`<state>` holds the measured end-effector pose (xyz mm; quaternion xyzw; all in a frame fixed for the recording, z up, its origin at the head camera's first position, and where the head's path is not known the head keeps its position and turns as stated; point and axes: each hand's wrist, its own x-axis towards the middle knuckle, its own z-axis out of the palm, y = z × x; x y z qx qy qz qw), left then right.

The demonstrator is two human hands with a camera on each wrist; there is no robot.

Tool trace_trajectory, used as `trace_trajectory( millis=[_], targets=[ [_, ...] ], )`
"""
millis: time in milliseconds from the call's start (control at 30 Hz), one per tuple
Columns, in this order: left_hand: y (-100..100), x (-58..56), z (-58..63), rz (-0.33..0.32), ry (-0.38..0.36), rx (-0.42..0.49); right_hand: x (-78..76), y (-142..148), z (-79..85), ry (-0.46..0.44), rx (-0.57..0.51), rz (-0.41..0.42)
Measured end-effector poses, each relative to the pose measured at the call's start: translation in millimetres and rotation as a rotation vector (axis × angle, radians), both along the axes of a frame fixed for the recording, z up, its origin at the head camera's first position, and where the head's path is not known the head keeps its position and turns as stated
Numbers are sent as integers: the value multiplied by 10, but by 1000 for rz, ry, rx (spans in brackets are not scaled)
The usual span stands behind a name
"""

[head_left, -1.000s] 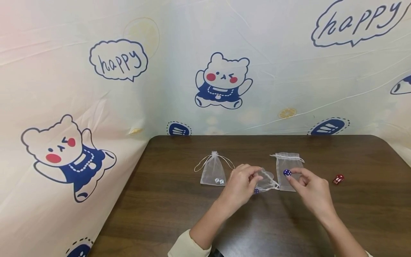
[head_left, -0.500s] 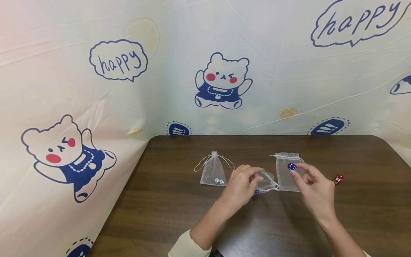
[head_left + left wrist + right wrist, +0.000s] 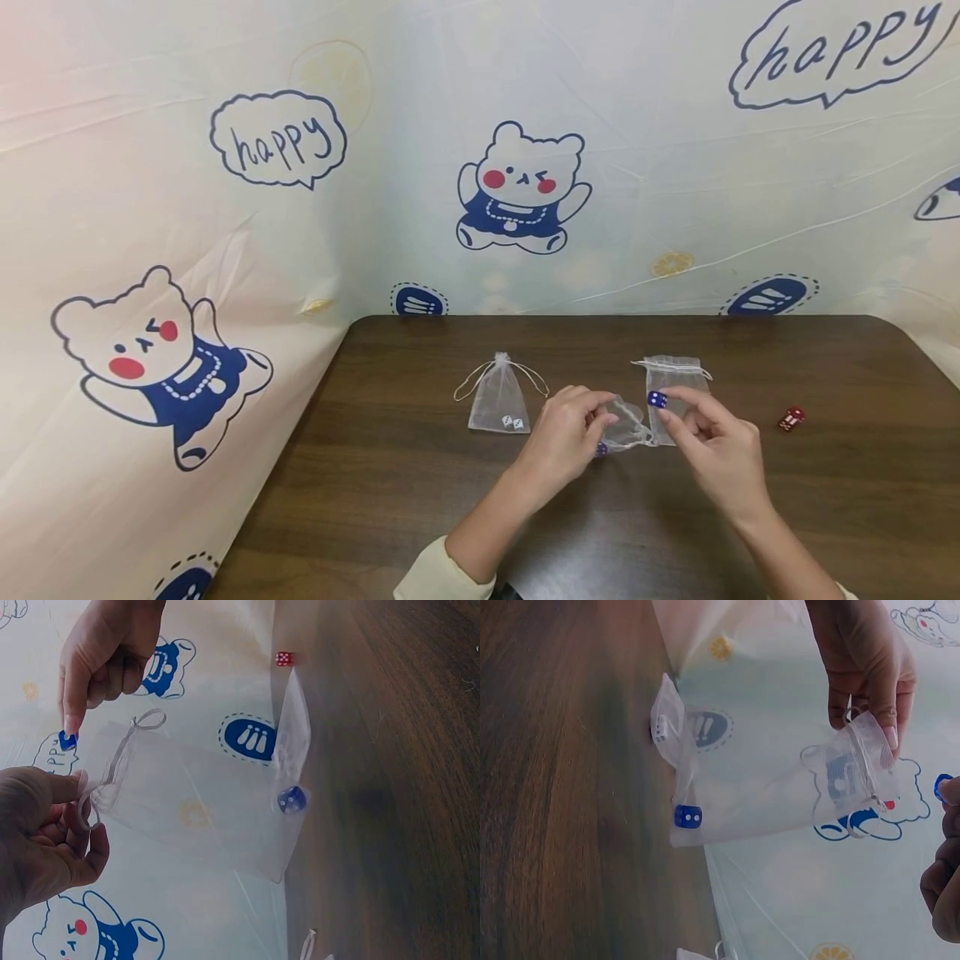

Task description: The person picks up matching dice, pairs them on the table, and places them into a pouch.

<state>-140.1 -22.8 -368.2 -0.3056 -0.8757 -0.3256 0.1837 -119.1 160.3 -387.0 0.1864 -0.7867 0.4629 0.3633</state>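
My left hand (image 3: 558,429) pinches a sheer white drawstring pouch (image 3: 187,802) near its mouth, and the pouch hangs down from the fingers. Inside at its bottom lies a blue die (image 3: 292,800) with white dots. Between thumb and index finger of my right hand (image 3: 720,446) is a second blue die (image 3: 657,399), raised to the right of the pouch. In the left wrist view this die is near the pouch's mouth, apart from it. The left wrist view also shows the pouch's cord looped at the left fingers.
To the left, another sheer pouch (image 3: 495,392) with its neck drawn together holds white dice (image 3: 512,422). A flat pouch (image 3: 678,371) lies behind my right hand. Red dice (image 3: 791,418) sit farther right on the dark wooden table (image 3: 360,483). A printed cloth (image 3: 637,108) hangs behind.
My right hand rose slightly right with the blue die, then came back left and a little down, closer to the held pouch. The die has turned in the fingers. My left hand stays nearly still.
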Motion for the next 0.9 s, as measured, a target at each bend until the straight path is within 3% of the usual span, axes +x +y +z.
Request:
trace_trajectory(
  millis=[333, 533, 767, 900],
  targets=[
    [11, -8, -4, -18, -16, 30, 6, -43, -12, -19, 67, 59],
    [9, -16, -3, -14, -5, 39, 4, -10, 22, 29, 44, 70],
    [1, -13, 4, -7, -30, 62, 41, 98, 172, 13, 32, 18],
    [0, -6, 21, -1, -28, 59, 38, 176, 171, -21, 30, -3]
  ],
)
